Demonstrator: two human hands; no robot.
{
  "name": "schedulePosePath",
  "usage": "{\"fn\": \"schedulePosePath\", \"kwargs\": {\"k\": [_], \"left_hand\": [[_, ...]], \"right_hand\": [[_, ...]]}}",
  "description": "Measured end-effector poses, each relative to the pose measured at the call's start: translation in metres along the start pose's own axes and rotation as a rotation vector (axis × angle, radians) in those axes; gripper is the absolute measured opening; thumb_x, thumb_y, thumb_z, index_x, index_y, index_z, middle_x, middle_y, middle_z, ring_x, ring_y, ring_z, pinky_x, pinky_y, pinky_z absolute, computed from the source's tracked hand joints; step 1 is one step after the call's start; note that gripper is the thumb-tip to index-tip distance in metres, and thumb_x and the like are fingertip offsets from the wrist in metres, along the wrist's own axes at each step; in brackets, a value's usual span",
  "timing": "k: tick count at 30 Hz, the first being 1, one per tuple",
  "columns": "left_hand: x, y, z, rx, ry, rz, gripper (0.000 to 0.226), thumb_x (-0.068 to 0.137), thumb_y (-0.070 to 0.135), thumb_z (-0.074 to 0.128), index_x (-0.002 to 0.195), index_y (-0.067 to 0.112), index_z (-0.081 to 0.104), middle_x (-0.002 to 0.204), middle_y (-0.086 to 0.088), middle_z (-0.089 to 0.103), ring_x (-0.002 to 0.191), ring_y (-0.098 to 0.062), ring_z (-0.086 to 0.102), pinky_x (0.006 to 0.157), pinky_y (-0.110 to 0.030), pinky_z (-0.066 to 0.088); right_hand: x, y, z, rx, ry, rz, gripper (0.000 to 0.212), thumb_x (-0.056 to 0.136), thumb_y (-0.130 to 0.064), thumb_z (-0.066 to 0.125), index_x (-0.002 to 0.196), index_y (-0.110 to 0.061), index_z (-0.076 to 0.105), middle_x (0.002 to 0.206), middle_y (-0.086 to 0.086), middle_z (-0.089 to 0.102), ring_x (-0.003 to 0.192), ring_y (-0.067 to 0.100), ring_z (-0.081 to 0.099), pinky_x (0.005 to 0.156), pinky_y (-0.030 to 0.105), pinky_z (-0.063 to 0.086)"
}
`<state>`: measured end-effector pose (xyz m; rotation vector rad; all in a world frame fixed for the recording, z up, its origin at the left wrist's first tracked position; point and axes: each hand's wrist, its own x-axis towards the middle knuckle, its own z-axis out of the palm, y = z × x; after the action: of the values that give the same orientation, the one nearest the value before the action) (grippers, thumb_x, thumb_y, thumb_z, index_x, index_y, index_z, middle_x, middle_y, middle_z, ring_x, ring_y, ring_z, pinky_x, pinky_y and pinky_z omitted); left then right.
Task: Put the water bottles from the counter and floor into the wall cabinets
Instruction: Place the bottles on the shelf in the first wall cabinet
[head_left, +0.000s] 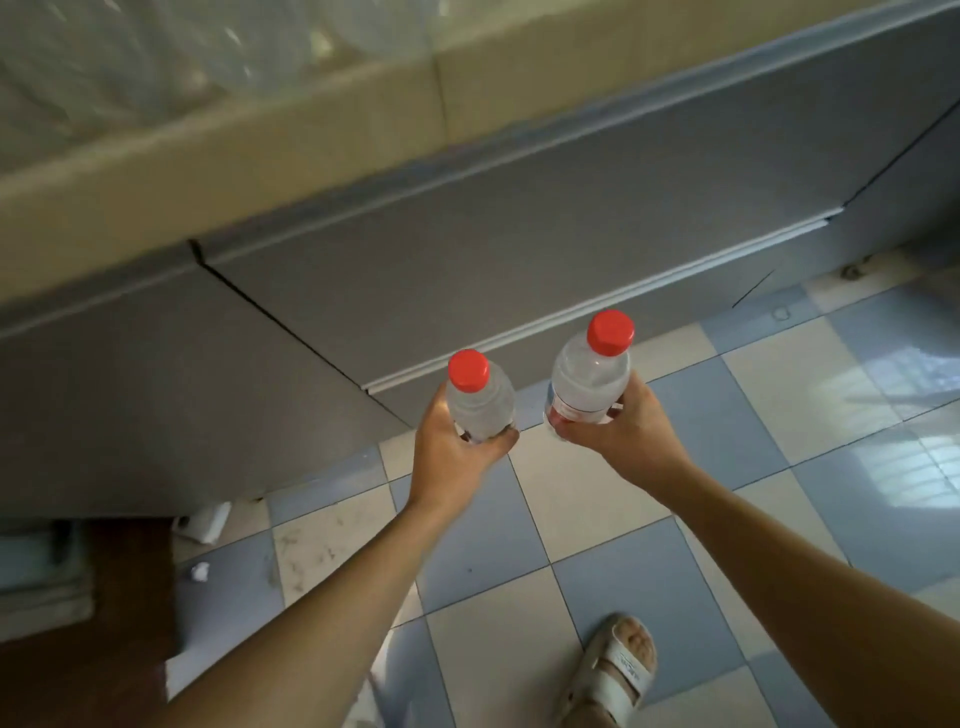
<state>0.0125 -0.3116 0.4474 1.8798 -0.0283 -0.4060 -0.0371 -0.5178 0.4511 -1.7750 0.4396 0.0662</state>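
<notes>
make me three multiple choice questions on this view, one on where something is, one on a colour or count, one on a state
1. Where is the crumpled white scrap of paper?
A. on the checked blue and cream tile floor
B. on the counter
C. in a hand

2. What colour are the screw caps on the two clear plastic water bottles?
A. blue
B. red
C. white

3. What is the left hand doing?
A. hanging idle
B. pressing a cabinet door
C. gripping a bottle

Answers:
1 A, it lies on a blue tile at lower left.
2 B, the left bottle and the right bottle both carry red caps.
3 C, its fingers curl round the left bottle, as the right hand does round the other.
</notes>
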Motion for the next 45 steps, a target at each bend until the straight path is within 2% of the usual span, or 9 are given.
{"fn": "schedulePosePath", "kwargs": {"k": [3, 7, 14, 27, 31, 34, 39, 42, 45], "left_hand": [[-0.035, 0.082, -0.054, -0.025, -0.047, 0.042, 0.049, 0.075, 0.026, 0.091, 0.115, 0.014, 0.066, 0.102, 0.002, 0.075, 0.096, -0.014, 0.072, 0.081, -0.025, 0.056], [-0.071, 0.178, -0.132, -0.056, -0.046, 0.121, 0.048, 0.074, 0.023, 0.092, 0.114, 0.017, 0.067, 0.100, 0.004, 0.076, 0.094, -0.013, 0.073, 0.079, -0.022, 0.055], [-0.105, 0.312, -0.284, -0.070, 0.099, 0.347, 0.059, 0.067, 0.024, 0.095, 0.117, 0.030, 0.064, 0.107, 0.018, 0.073, 0.099, 0.001, 0.069, 0.078, -0.014, 0.052], [-0.122, 0.557, -0.561, -0.041, 0.310, 0.783, 0.048, 0.072, 0.024, 0.091, 0.110, 0.026, 0.064, 0.096, 0.017, 0.075, 0.088, -0.001, 0.071, 0.070, -0.010, 0.052], [-0.119, 0.629, -0.612, -0.039, 0.411, 0.853, 0.051, 0.065, 0.033, 0.094, 0.106, 0.036, 0.063, 0.092, 0.028, 0.072, 0.083, 0.007, 0.069, 0.062, -0.008, 0.052], [-0.110, 0.680, -0.641, -0.046, 0.470, 0.879, 0.051, 0.066, 0.039, 0.091, 0.107, 0.043, 0.061, 0.091, 0.029, 0.071, 0.085, 0.009, 0.068, 0.065, -0.014, 0.054], [-0.091, 0.752, -0.676, -0.013, 0.579, 0.919, 0.045, 0.067, 0.036, 0.093, 0.098, 0.043, 0.061, 0.089, 0.024, 0.073, 0.084, 0.004, 0.069, 0.074, -0.026, 0.056], [-0.077, 0.789, -0.691, 0.049, 0.683, 0.945, 0.045, 0.066, 0.043, 0.092, 0.096, 0.045, 0.058, 0.092, 0.025, 0.066, 0.086, 0.007, 0.063, 0.067, -0.017, 0.050], [-0.057, 0.816, -0.706, 0.108, 0.763, 0.963, 0.051, 0.066, 0.042, 0.092, 0.105, 0.042, 0.058, 0.097, 0.022, 0.066, 0.091, 0.002, 0.064, 0.073, -0.024, 0.053]], "right_hand": [[-0.034, -0.102, -0.012, -0.013, -0.034, -0.029, 0.057, 0.072, -0.022, 0.089, 0.109, -0.051, 0.057, 0.104, -0.021, 0.070, 0.097, -0.001, 0.067, 0.072, 0.007, 0.051], [-0.071, -0.232, -0.014, -0.038, -0.058, -0.069, 0.056, 0.071, -0.028, 0.091, 0.116, -0.040, 0.061, 0.104, -0.020, 0.073, 0.096, 0.000, 0.069, 0.072, 0.011, 0.054], [-0.107, -0.433, 0.042, -0.058, -0.107, -0.237, 0.065, 0.066, -0.024, 0.095, 0.123, -0.019, 0.064, 0.109, -0.005, 0.075, 0.101, 0.010, 0.072, 0.090, 0.035, 0.058], [-0.126, -0.769, 0.165, 0.038, -0.002, -0.673, 0.056, 0.061, -0.017, 0.095, 0.110, -0.023, 0.068, 0.099, -0.007, 0.078, 0.094, 0.009, 0.073, 0.084, 0.031, 0.058], [-0.125, -0.858, 0.176, 0.090, 0.006, -0.797, 0.059, 0.052, -0.034, 0.093, 0.105, -0.025, 0.069, 0.093, -0.014, 0.077, 0.086, 0.002, 0.072, 0.072, 0.020, 0.054], [-0.117, -0.918, 0.178, 0.130, 0.012, -0.879, 0.068, 0.045, -0.047, 0.091, 0.106, -0.026, 0.070, 0.094, -0.012, 0.077, 0.090, 0.006, 0.073, 0.085, 0.032, 0.057], [-0.086, -0.999, 0.174, 0.179, -0.021, -1.004, 0.059, 0.060, -0.032, 0.094, 0.113, -0.027, 0.068, 0.102, -0.008, 0.077, 0.099, 0.013, 0.073, 0.096, 0.043, 0.056], [-0.054, -1.037, 0.169, 0.206, -0.029, -1.056, 0.053, 0.065, -0.026, 0.093, 0.112, -0.027, 0.069, 0.099, -0.008, 0.078, 0.092, 0.011, 0.075, 0.088, 0.039, 0.059], [-0.023, -1.069, 0.166, 0.194, -0.061, -1.069, 0.041, 0.070, -0.026, 0.091, 0.105, -0.031, 0.069, 0.091, -0.015, 0.077, 0.083, 0.005, 0.075, 0.076, 0.032, 0.060]]}}
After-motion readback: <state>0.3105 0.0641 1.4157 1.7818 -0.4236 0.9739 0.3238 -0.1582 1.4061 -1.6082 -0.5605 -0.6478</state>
